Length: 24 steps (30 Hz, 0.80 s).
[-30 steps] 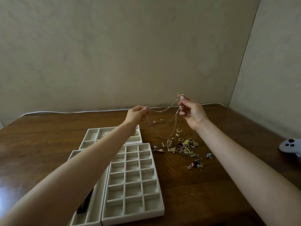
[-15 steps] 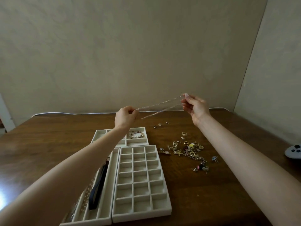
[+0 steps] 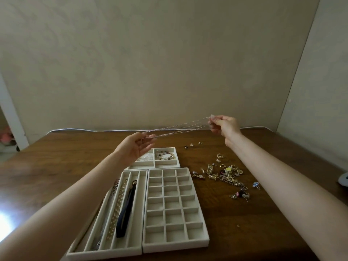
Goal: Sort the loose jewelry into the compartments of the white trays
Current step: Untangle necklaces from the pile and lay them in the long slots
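Note:
A thin chain necklace [image 3: 178,128] is stretched taut in the air between my left hand [image 3: 134,148] and my right hand [image 3: 224,127], each pinching one end. Below lie three white trays: a grid tray [image 3: 206,240] with small bare cells, a long-slot tray [image 3: 105,254] holding a dark strap and beaded chains, and a far tray [image 3: 177,163] with beaded pieces in one compartment. A pile of loose jewelry [image 3: 225,175] of gold rings and charms lies on the wooden table to the right of the trays.
A few small earrings [image 3: 192,145] sit apart near the table's back. A white object [image 3: 342,180] pokes in at the right edge. A white cable [image 3: 75,130] runs along the wall. Walls close in behind and on the right.
My hands have moved apart, pulling the drooping necklace straight and taut. My left hand shifted left over the far tray; my arm no longer covers the long-slot tray.

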### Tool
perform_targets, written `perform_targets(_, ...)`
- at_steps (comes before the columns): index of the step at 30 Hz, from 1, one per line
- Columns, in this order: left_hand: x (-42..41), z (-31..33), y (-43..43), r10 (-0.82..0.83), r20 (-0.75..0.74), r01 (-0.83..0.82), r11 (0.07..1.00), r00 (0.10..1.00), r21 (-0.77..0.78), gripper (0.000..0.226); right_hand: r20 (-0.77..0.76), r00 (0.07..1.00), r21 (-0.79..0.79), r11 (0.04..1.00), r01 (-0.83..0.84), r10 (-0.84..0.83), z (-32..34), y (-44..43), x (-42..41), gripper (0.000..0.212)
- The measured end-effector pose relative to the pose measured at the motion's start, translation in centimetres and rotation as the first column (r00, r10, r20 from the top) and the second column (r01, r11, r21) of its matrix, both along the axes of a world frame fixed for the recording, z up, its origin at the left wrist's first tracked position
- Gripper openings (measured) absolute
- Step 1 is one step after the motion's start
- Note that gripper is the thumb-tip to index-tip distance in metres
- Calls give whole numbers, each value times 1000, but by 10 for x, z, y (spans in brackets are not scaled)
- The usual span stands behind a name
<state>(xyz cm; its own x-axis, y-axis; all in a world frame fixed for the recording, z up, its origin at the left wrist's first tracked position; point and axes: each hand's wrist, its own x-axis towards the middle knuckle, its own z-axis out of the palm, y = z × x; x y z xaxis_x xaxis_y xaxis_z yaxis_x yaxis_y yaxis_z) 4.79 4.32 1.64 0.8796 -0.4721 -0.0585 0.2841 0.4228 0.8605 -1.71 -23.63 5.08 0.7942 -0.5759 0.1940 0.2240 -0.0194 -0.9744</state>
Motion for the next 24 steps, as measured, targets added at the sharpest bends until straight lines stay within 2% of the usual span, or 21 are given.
perform_targets(4,-13,0,19,0,47,2,999,999,-49,15,-8,998,72,995,-64,65,6,10,6,6)
perform_targets(6,-22,0,27,89,167,-95,995,982,29,11,-20,997,130,989,-75,78,4,16,10,5)
perform_targets(8,-33,-1,34,213,344,-280,946,914,160,10,-52,995,138,987,-82,90,-1,23,13,4)
perform_targets(10,-45,-1,40,276,546,-466,850,791,246,11,-97,989,130,987,-94,107,-9,31,16,7)
perform_targets(13,-67,1,50,248,778,-642,727,576,244,11,-176,977,101,989,-107,124,-21,43,22,12)
perform_targets(16,-89,-2,62,82,968,-730,673,237,122,10,-255,957,62,990,-127,139,-32,61,33,11)
perform_targets(18,-101,-7,72,-88,996,-711,698,34,86,12,-300,942,27,988,-151,152,-37,77,40,8)
perform_targets(19,-106,-11,77,-169,985,-691,716,-31,101,12,-320,934,0,986,-166,157,-39,87,43,6)
perform_targets(21,-116,-18,85,-305,946,-649,743,-110,165,10,-357,918,-69,975,-211,173,-42,105,48,7)
perform_targets(24,-127,-30,93,-465,861,-634,734,-207,244,6,-410,893,-220,929,-296,187,-44,128,53,4)
